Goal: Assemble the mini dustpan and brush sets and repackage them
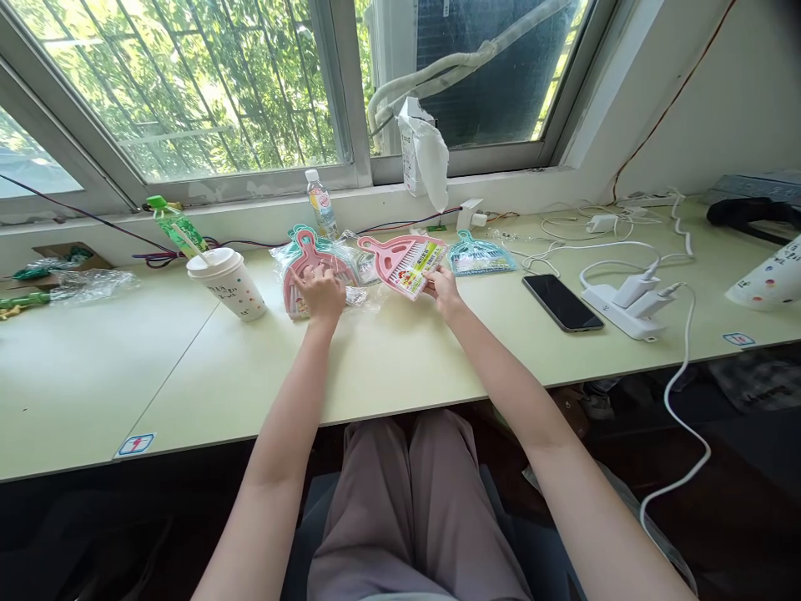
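Observation:
My right hand (pixel 443 289) grips the lower right corner of a pink mini dustpan and brush set (pixel 395 265). Its white bristles and a yellow-green printed label face up, and the handle points to the upper left. To the left, my left hand (pixel 322 294) lies over a pile of pink and teal dustpan sets (pixel 293 292) partly in clear plastic; its fingers look apart, resting on the top pink one. Crumpled clear wrapping (pixel 369 271) sits between the two. A teal dustpan set (pixel 481 255) lies flat just beyond my right hand.
A white paper cup (pixel 234 285) with a straw stands left of the pile, a green-capped bottle (pixel 175 224) behind it. Another bottle (pixel 321 204) is by the window. On the right lie a black phone (pixel 561 302) and a white power strip (pixel 622 312) with trailing cables.

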Tool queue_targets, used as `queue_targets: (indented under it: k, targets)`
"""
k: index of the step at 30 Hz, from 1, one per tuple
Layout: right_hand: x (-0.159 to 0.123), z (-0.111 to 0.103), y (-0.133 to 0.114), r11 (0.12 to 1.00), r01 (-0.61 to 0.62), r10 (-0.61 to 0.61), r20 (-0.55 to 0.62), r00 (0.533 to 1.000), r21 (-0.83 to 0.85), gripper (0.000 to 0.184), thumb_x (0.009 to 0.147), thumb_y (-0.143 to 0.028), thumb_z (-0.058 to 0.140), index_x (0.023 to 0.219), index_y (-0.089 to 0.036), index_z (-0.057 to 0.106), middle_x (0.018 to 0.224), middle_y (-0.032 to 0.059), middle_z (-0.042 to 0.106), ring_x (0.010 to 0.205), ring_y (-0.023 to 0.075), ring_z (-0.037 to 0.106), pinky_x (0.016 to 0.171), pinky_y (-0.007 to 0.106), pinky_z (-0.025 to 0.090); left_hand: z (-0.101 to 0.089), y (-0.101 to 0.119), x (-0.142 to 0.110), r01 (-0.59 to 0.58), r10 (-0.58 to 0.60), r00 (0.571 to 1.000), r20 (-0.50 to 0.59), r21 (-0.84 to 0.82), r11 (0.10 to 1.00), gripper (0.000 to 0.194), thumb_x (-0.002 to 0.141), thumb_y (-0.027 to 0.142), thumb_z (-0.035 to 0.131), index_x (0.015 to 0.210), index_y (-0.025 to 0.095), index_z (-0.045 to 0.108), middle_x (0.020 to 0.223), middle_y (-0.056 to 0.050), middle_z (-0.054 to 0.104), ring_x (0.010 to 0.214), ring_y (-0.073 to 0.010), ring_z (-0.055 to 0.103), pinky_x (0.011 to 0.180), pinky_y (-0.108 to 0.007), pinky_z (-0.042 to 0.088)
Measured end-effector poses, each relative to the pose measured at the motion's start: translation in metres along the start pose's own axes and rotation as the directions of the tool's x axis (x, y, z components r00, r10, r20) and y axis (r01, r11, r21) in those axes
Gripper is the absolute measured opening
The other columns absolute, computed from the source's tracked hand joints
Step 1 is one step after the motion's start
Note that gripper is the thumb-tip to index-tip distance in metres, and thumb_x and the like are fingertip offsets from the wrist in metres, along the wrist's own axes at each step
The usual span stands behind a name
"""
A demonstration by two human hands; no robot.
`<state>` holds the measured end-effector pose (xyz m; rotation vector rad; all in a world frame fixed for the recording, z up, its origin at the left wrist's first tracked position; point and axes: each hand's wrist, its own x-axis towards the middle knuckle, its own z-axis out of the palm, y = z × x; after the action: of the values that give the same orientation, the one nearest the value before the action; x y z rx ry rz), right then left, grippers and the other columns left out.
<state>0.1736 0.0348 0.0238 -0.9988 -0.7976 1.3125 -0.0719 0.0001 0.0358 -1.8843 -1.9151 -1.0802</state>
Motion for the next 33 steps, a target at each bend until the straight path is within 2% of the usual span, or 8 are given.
queue_targets:
  k: [1,5,9,13,17,21,26,33]
  targets:
    - [0.000,0.000,0.000,1.000,0.000,0.000,0.001,1.000,0.002,0.018,0.078,-0.008,0.058,0.090,-0.021,0.059,0.085,-0.0001,0.071,0.070,0.0133,0.069,0.076,0.033,0.063,0.003,0.006,-0.003,0.000,0.001,1.000,-0.006,0.068,0.998,0.039,0.092,0.034,0.048,0.119,0.016,0.068,0.139,-0.018,0.059,0.139,-0.0356,0.042,0.122,-0.065,-0.005]
    - [-0.001,0.000,-0.001,1.000,0.000,0.000,0.004,1.000,0.009,0.017,0.079,-0.007,0.058,0.089,-0.021,0.058,0.086,0.0006,0.071,0.070,0.0135,0.069,0.075,0.032,0.063,0.014,0.028,-0.016,-0.165,0.135,0.970,0.204,0.137,0.977,0.065,0.086,0.049,0.057,0.143,0.018,0.052,0.154,-0.017,0.045,0.147,-0.0373,0.031,0.122,-0.065,0.001]
    - [-0.003,0.001,-0.004,1.000,-0.016,0.016,-0.011,1.000,0.018,0.016,0.081,-0.007,0.055,0.088,-0.020,0.059,0.084,0.0001,0.071,0.070,0.0125,0.068,0.074,0.031,0.063,0.021,0.029,-0.021,-0.264,0.206,0.929,0.306,0.161,0.951,0.055,0.085,0.029,0.056,0.139,0.016,0.057,0.155,-0.017,0.043,0.147,-0.0366,0.033,0.121,-0.066,0.005]
    - [-0.004,0.001,-0.007,0.999,-0.032,0.032,-0.014,0.999,0.028,0.016,0.083,-0.006,0.054,0.089,-0.020,0.059,0.084,0.0001,0.071,0.068,0.0118,0.068,0.072,0.029,0.063,0.016,0.018,-0.011,-0.157,0.126,0.970,0.209,0.140,0.978,0.039,0.090,0.014,0.042,0.114,0.017,0.073,0.136,-0.014,0.062,0.132,-0.0334,0.050,0.120,-0.062,0.020]
    - [-0.005,0.002,-0.008,0.998,0.007,-0.010,0.052,0.999,0.055,0.016,0.082,-0.008,0.057,0.092,-0.020,0.060,0.084,-0.0003,0.072,0.068,0.0128,0.068,0.074,0.031,0.062,0.007,0.007,0.001,0.102,-0.103,0.994,0.034,0.034,0.994,0.043,0.094,0.015,0.035,0.115,0.018,0.071,0.118,-0.014,0.070,0.119,-0.0314,0.059,0.101,-0.048,0.048]
    - [-0.009,0.005,-0.013,0.996,-0.001,-0.016,0.206,0.978,0.084,0.016,0.082,-0.010,0.058,0.094,-0.021,0.061,0.083,-0.0012,0.073,0.068,0.0124,0.069,0.072,0.027,0.061,0.000,0.002,0.005,0.208,-0.210,0.972,-0.106,-0.024,0.978,0.043,0.096,0.018,0.033,0.118,0.018,0.069,0.117,-0.014,0.070,0.117,-0.0309,0.059,0.099,-0.046,0.049]
    - [-0.010,0.002,-0.019,0.997,-0.064,0.074,0.409,0.909,-0.038,0.022,0.075,-0.010,0.068,0.095,-0.019,0.066,0.083,0.0012,0.076,0.067,0.0144,0.071,0.070,0.027,0.060,-0.004,-0.001,0.007,0.265,-0.269,0.944,-0.191,-0.044,0.963,0.040,0.096,0.019,0.035,0.116,0.018,0.069,0.117,-0.013,0.070,0.116,-0.0309,0.060,0.101,-0.046,0.048]
    - [0.000,-0.009,-0.015,0.994,-0.049,0.086,0.438,0.895,-0.094,0.023,0.071,-0.011,0.071,0.092,-0.018,0.066,0.077,0.0008,0.075,0.061,0.0128,0.069,0.058,0.022,0.057,-0.011,-0.003,0.005,0.224,-0.241,0.930,-0.277,-0.092,0.970,0.042,0.099,0.023,0.033,0.124,0.019,0.066,0.126,-0.012,0.067,0.124,-0.0291,0.055,0.104,-0.045,0.047]
